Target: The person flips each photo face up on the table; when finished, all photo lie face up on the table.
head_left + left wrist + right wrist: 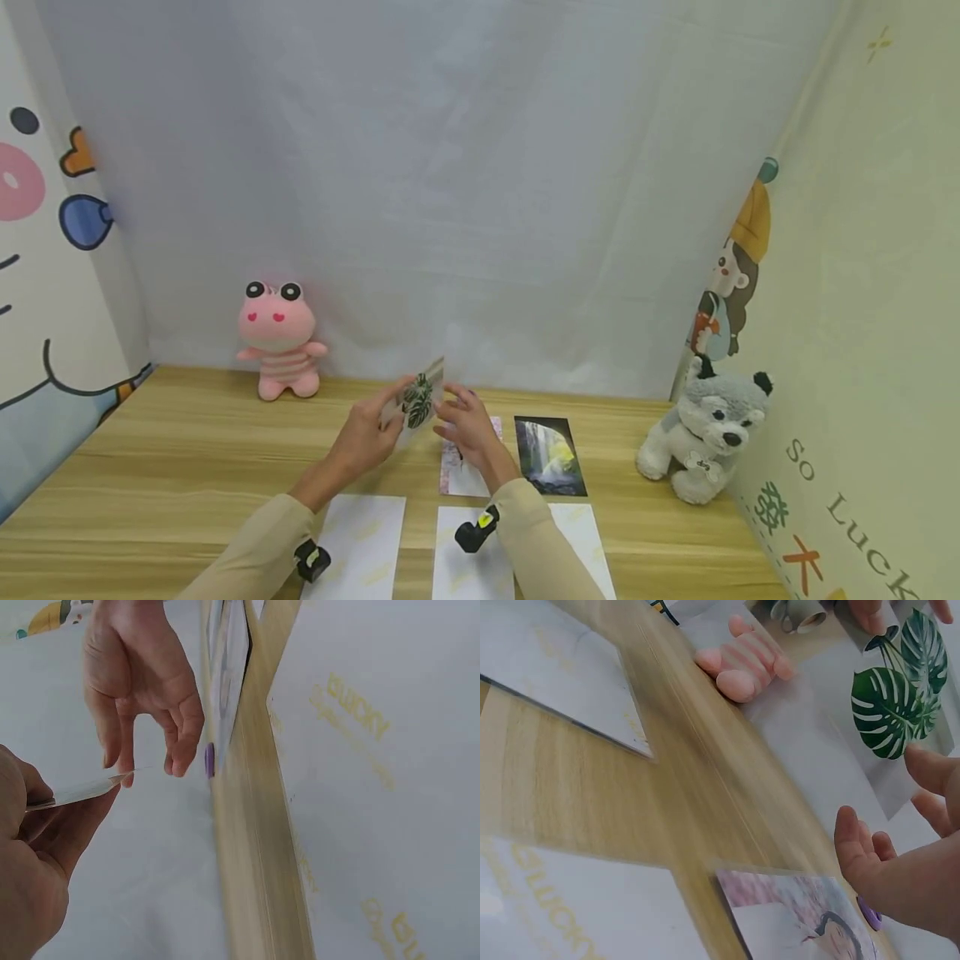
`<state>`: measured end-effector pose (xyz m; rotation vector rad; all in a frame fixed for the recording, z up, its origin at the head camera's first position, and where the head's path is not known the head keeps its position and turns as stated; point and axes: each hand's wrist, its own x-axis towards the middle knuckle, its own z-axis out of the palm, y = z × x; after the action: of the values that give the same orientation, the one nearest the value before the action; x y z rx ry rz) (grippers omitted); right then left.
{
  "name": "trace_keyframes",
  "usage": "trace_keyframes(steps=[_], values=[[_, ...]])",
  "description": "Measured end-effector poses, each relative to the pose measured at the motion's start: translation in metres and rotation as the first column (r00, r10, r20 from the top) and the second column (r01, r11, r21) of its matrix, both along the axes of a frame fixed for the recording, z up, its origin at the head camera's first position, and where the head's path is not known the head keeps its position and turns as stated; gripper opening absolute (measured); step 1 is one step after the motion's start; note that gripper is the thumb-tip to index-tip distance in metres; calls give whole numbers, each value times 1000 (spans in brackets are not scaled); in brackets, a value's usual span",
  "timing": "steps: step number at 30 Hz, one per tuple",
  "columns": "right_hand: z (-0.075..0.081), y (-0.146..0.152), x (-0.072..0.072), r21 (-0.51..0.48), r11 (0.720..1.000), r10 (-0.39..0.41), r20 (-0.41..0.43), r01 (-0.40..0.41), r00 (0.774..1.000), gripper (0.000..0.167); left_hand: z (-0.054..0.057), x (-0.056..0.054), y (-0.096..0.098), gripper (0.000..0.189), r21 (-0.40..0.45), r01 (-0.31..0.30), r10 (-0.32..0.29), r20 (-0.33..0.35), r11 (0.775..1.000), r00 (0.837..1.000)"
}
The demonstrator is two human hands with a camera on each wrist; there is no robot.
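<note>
My left hand [369,429] pinches a photo print [422,400] of green monstera leaves by its left side, raised above the table. In the left wrist view the print [79,791] shows nearly edge-on. The right hand [474,429] is at the print's right edge, its fingers loosely spread. One fingertip overlaps the leaf picture in the right wrist view, while the thumb [847,821] stands apart. Under the right hand lies a photo with pink blossoms [769,889], partly hidden. A waterfall photo [551,457] lies to its right.
White sheets with yellow lettering lie along the front: left [363,542], middle [468,567] and right [585,533]. A pink plush toy [281,342] sits at the back left, a grey plush dog [708,433] at the right. Something small and purple [868,913] lies beyond the blossom photo.
</note>
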<state>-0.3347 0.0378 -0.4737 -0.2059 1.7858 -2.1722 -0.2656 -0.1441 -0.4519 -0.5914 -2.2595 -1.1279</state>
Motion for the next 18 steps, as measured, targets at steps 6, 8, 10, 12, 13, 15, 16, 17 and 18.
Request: trace_keyframes(steps=[6,8,10,12,13,15,16,17,18], values=[[-2,-4,5,-208,977,53,54,-41,997,60,3,0,4,63,108,-8,5,34,994,999],[-3,-6,6,-264,963,64,69,-43,996,63,3,0,5,64,127,-16,12,33,992,999],[-3,-8,7,-298,954,65,73,-40,995,64,3,0,5,64,141,-29,25,33,990,999],[-4,-10,7,-321,946,60,82,-31,995,65,4,0,5,65,151,-44,39,38,988,999],[-4,-10,7,-328,944,58,86,-27,995,65,4,0,6,65,156,-50,45,40,986,998],[-4,-11,8,-334,942,51,86,-20,995,64,4,0,6,64,165,-56,50,41,985,998],[-4,-11,8,-340,940,47,92,-13,995,65,5,0,6,64,170,-56,49,42,984,998],[-5,-11,8,-345,939,44,94,-9,995,64,5,0,7,63,176,-54,47,43,983,998],[-5,-11,8,-348,937,40,98,-4,994,64,5,0,7,63,183,-52,44,45,982,998]])
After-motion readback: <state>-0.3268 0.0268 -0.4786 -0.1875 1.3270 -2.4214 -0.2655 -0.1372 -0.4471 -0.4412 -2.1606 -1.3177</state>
